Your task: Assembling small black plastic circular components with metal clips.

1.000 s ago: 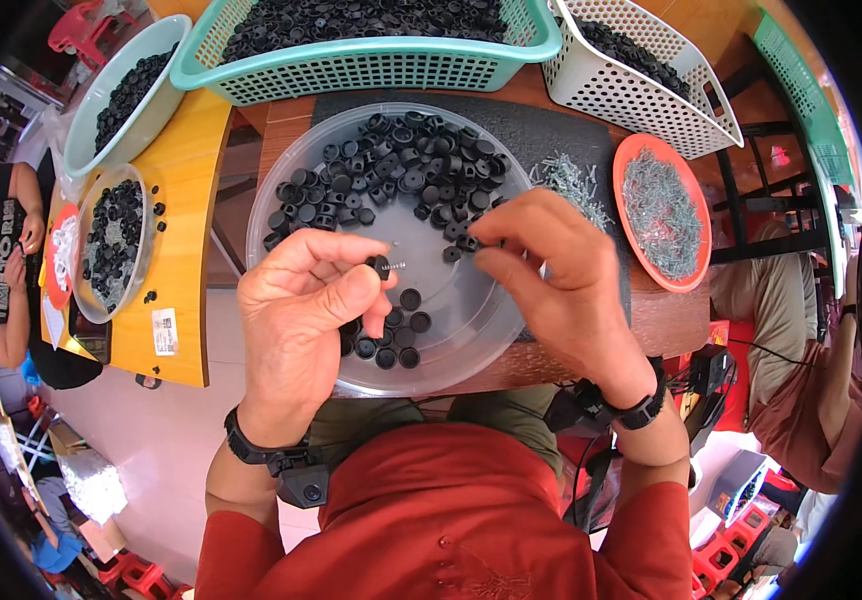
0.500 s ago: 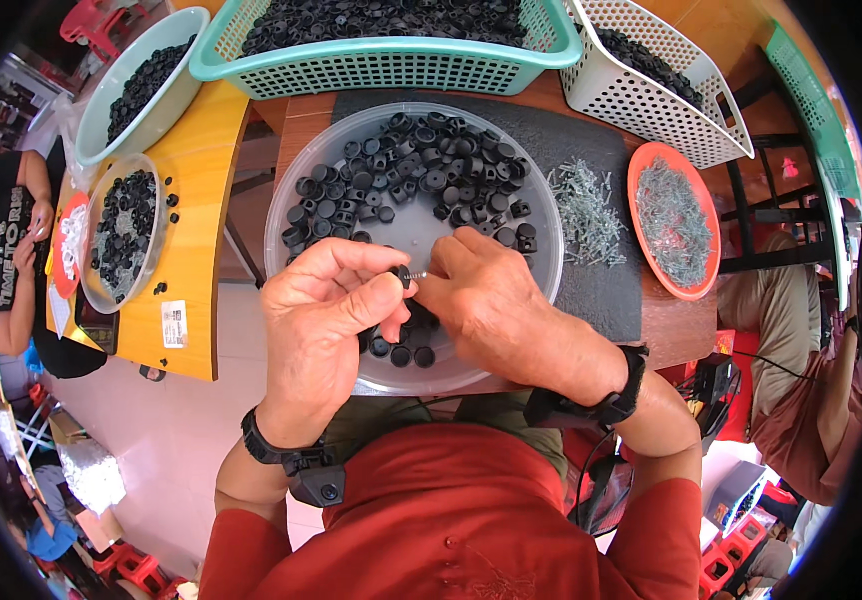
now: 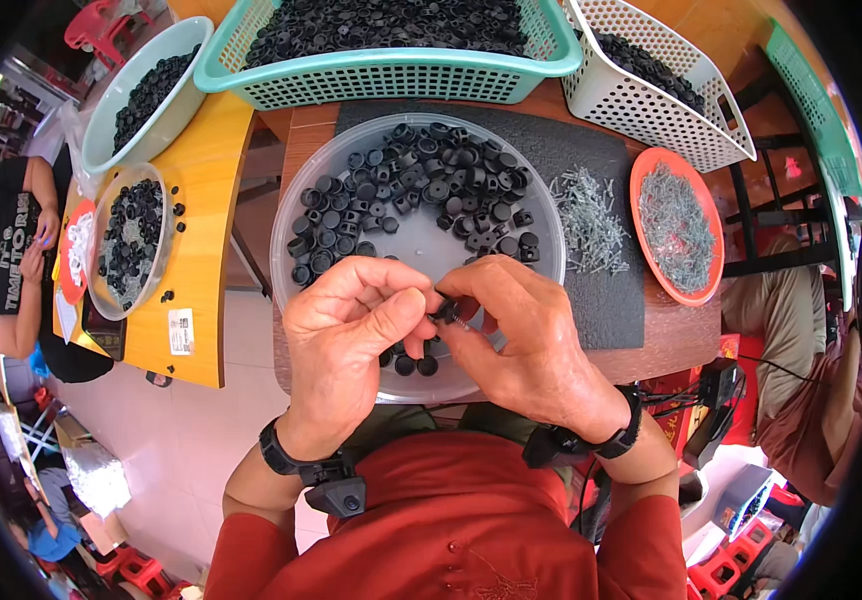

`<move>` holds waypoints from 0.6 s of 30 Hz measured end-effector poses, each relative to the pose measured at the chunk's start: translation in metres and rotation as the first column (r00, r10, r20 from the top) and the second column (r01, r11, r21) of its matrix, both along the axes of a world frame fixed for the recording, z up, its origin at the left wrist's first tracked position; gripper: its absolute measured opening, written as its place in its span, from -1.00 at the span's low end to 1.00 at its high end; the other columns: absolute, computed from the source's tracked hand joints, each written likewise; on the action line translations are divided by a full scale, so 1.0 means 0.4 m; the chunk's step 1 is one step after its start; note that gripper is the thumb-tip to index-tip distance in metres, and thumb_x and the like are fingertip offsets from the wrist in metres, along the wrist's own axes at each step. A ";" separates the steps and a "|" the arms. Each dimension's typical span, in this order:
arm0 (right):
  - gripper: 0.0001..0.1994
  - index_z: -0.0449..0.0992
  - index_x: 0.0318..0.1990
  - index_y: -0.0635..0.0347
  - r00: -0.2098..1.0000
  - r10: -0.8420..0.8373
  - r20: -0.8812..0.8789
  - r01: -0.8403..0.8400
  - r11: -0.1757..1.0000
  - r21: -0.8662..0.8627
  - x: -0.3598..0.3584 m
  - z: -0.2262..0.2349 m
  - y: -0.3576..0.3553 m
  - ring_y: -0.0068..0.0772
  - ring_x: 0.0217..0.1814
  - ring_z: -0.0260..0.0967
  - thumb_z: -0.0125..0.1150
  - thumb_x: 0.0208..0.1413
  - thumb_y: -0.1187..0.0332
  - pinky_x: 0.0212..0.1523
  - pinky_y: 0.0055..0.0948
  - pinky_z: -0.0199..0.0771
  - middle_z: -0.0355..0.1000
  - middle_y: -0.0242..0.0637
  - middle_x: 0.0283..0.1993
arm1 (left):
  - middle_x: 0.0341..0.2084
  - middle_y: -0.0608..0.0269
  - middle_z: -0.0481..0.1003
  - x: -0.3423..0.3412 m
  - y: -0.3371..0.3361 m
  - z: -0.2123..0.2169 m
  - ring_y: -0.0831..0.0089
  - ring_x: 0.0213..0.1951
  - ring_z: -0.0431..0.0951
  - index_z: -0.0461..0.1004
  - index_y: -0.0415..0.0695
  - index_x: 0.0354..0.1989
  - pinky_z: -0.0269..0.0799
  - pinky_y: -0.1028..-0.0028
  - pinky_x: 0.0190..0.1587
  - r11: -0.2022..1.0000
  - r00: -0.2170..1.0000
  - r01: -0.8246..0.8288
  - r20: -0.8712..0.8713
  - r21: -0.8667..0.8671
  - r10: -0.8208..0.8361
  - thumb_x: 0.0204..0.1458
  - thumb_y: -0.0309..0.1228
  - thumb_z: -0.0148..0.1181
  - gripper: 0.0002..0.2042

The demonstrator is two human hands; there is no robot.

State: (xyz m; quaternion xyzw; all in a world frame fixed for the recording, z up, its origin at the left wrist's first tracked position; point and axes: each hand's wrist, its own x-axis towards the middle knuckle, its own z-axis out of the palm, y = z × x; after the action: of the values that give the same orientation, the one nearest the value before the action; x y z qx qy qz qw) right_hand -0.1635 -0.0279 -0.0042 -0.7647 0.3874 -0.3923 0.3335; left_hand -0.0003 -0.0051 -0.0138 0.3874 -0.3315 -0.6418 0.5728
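Left hand [image 3: 343,338] and right hand [image 3: 529,350], nearly closed, pinch a small black part [image 3: 443,311] between them.

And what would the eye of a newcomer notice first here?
Probably the left hand and right hand, meeting at the centre over a round clear tray, with a small black part between them. Next, perhaps, the orange plate of thin silvery metal pieces to the right, and the large turquoise basket heaped with black pieces beyond the tray.
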 end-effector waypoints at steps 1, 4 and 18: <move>-0.83 0.35 -0.40 0.31 1.000 -0.007 0.001 0.007 1.000 -0.022 0.001 -0.002 -0.001 0.03 -0.47 0.31 0.13 -0.25 0.61 -0.47 -0.17 0.31 0.33 -0.07 -0.50 | -0.40 0.16 0.52 -0.001 -0.001 0.002 0.53 -0.46 0.50 0.45 -0.29 -0.27 0.42 0.59 -0.43 1.000 1.000 0.010 0.011 -0.005 -0.010 0.02 -0.53 0.19 -0.86; -0.83 0.34 -0.40 0.31 1.000 -0.014 -0.026 0.013 1.000 -0.011 -0.002 -0.010 -0.007 0.07 -0.45 0.32 0.14 -0.23 0.61 -0.46 -0.15 0.32 0.34 -0.05 -0.49 | -0.37 0.15 0.52 -0.009 -0.003 0.001 0.54 -0.44 0.50 0.44 -0.29 -0.23 0.42 0.60 -0.42 1.000 0.998 0.011 0.067 0.028 -0.013 0.03 -0.53 0.18 -0.85; -0.80 0.32 -0.37 0.29 0.983 -0.007 -0.185 -0.010 0.996 -0.089 -0.007 -0.030 -0.030 0.06 -0.41 0.32 0.17 -0.21 0.56 -0.42 -0.11 0.31 0.31 -0.04 -0.48 | -0.44 0.34 0.47 -0.011 0.000 0.007 0.71 -0.43 0.41 0.45 -0.27 -0.28 0.35 0.67 -0.39 0.994 0.902 0.007 0.430 -0.111 0.041 0.00 -0.55 0.21 -0.87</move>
State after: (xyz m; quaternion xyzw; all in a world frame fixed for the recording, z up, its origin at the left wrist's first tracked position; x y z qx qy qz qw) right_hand -0.1665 -0.0400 -0.0161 -0.8124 0.3982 -0.3361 0.2615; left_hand -0.0048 -0.0051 -0.0109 0.4906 -0.4813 -0.5161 0.5113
